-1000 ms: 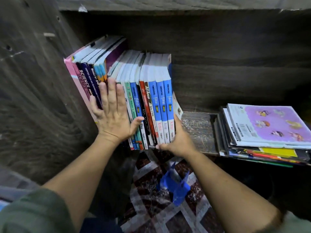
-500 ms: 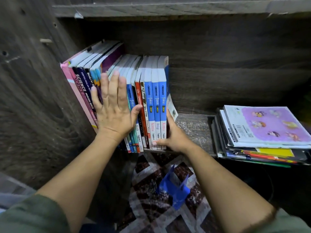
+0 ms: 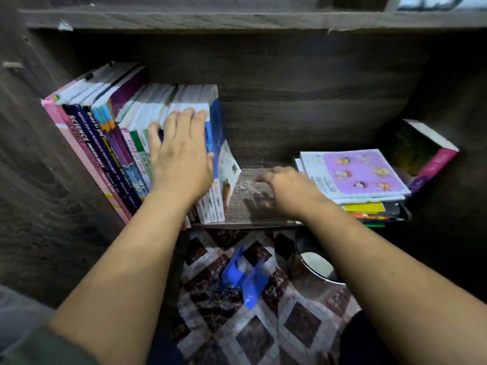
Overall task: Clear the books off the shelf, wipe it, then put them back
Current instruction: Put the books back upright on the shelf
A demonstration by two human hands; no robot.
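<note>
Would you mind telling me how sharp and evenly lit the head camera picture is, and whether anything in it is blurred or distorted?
Head view: the right hand is motion-blurred at the fingers and throws a dark shadow on the shelf board; the left hand on the upright books is sharper; light falls from the front, the shelf's back corners stay dim; the wide lens bends the side panels outward.

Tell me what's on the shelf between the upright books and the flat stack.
In the head view, only the right hand hovering over bare shelf board between the upright books and flat stack.
</note>
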